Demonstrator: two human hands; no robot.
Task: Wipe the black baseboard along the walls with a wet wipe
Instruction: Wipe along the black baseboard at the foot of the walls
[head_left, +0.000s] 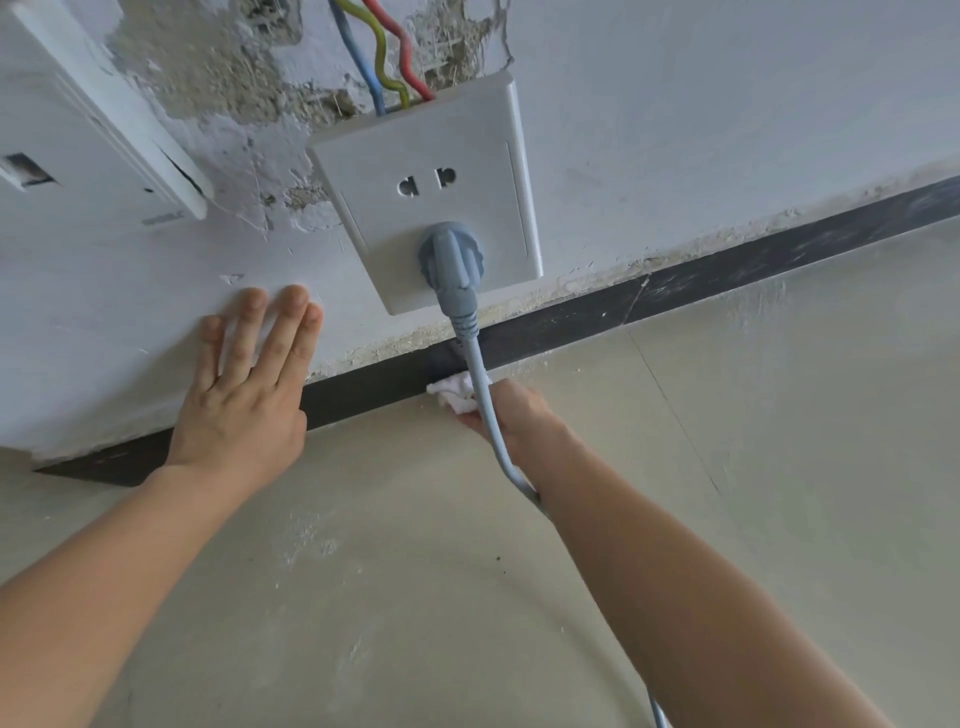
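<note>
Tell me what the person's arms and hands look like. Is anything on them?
Both forearms are bare, with no sleeves in view. The left hand and right hand wear no gloves. No rings, watch or bracelets show. The left hand's nails are short and unpainted.

soft even daylight, faint shadows, no glare, sharp focus, wide-angle bending at edges
</note>
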